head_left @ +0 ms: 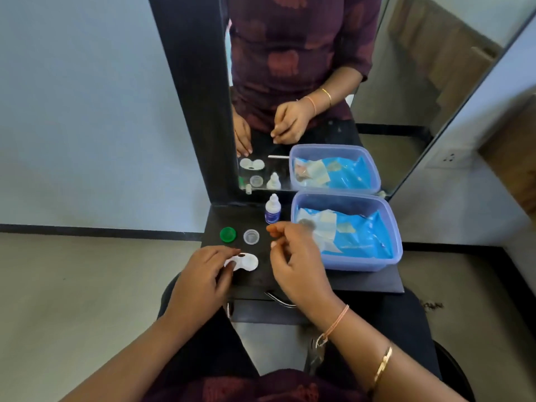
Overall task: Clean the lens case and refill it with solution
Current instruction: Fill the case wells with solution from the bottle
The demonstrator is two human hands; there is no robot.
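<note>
Our L hand [203,274] pinches the lens case [246,262] at its 9 o'clock end, just 6 o'clock of the clear cap [251,237]. R hand [295,256] at 3 o'clock, curled; can't tell if holding anything. We judge case light, stiff, slippy: grip rims.

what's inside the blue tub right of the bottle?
The blue tub holds a crumpled blue pouch with pale sachets lying on it. Anything under the pouch is covered, and the right hand hides the tub's near-left corner.

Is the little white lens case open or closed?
Open. Its green cap and clear cap lie on the table, apart from the lens case, and the well in view is uncovered.
</note>
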